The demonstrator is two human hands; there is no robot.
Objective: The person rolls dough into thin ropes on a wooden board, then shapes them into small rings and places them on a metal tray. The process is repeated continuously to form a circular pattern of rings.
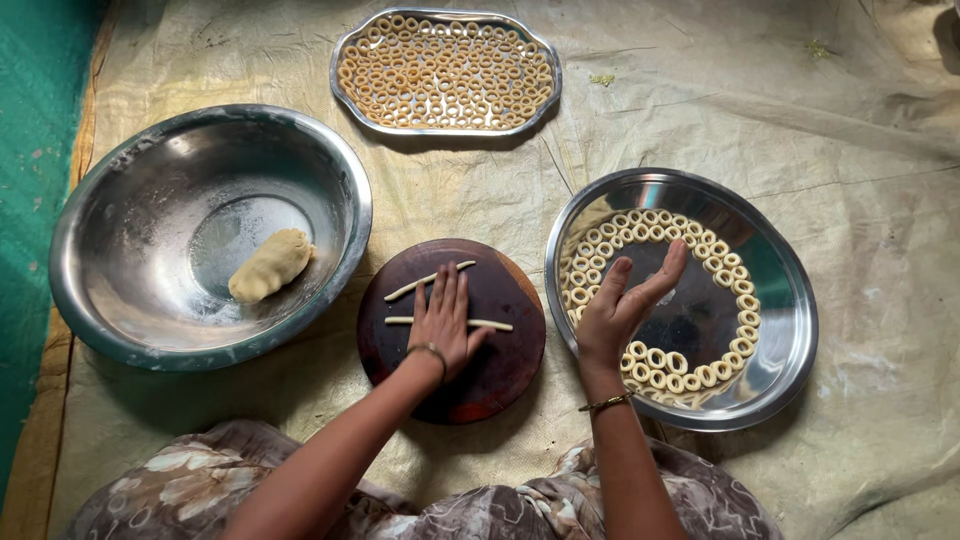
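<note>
My left hand [446, 322] lies flat, fingers together, on a thin dough strip [490, 324] across a round dark wooden board [505, 370]. A second dough strip [430, 280] lies on the board just beyond the fingertips. My right hand [630, 300] is raised edge-on with fingers straight and apart from any object, hovering over the left rim of a round steel plate [785, 330] that holds several small dough rings [660, 360] laid around its inside.
A large steel bowl [120, 200] at the left holds a lump of dough [270, 265]. A steel tray [540, 100] full of dough rings lies at the back. Everything rests on a beige sheet [850, 150]; green cloth [30, 150] lines the left edge.
</note>
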